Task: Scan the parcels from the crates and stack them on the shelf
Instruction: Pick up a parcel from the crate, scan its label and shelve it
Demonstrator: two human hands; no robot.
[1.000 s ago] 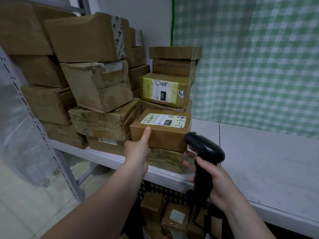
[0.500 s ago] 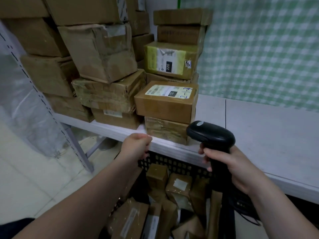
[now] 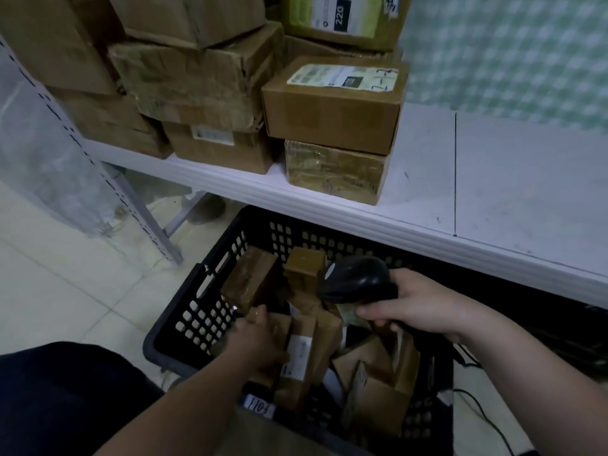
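Parcels stand jumbled in the crate under the shelf lip. Left hand rests on 1, grip unclear; right hand grasps the scanner. Boxes crowd the shelf's left; its bare surface shows rightward.

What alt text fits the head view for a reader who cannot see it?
A person's left hand reaches into a black crate of brown parcels on the floor and touches one, while the right hand holds a black scanner above them. Behind, a white shelf carries stacked cardboard boxes.
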